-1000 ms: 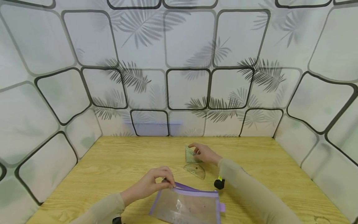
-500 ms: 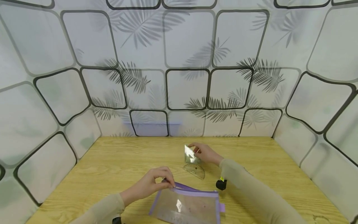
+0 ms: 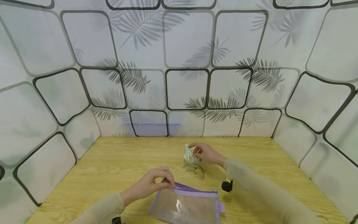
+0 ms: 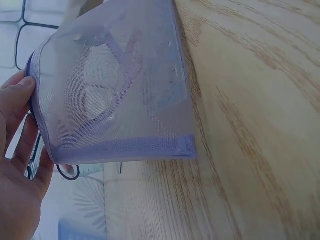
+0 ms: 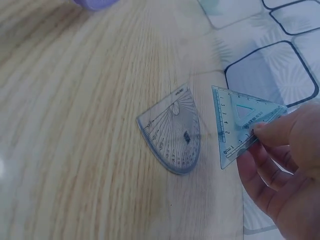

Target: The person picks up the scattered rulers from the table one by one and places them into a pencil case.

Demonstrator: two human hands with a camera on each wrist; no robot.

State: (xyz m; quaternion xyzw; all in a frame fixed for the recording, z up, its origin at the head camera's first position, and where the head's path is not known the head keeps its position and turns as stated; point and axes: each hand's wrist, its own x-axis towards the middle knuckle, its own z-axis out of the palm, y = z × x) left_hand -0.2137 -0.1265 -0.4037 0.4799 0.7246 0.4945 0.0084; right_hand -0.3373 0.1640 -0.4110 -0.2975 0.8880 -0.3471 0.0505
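My left hand (image 3: pixel 156 180) pinches the top rim of a see-through mesh zipper pouch (image 3: pixel 193 207) with lilac edging. The pouch's mouth gapes a little near those fingers, and a dark cord loop (image 4: pixel 69 173) hangs by them in the left wrist view. Farther off, my right hand (image 3: pixel 205 152) pinches a clear set square (image 5: pixel 242 122) between thumb and fingers, tilted up from the table. A clear protractor (image 5: pixel 172 131) lies flat on the wood just in front of it, apart from the pouch.
The wooden table (image 3: pixel 126 155) is bounded by patterned curtain walls (image 3: pixel 187 87) at the back and sides. A black wrist camera (image 3: pixel 227 186) hangs under the right sleeve. A small lilac tab (image 3: pixel 222 207) sticks out from the pouch's right side.
The set square tilts in my right hand and its glare fades. My right forearm has shifted slightly to the right. The left hand and the pouch stay put.
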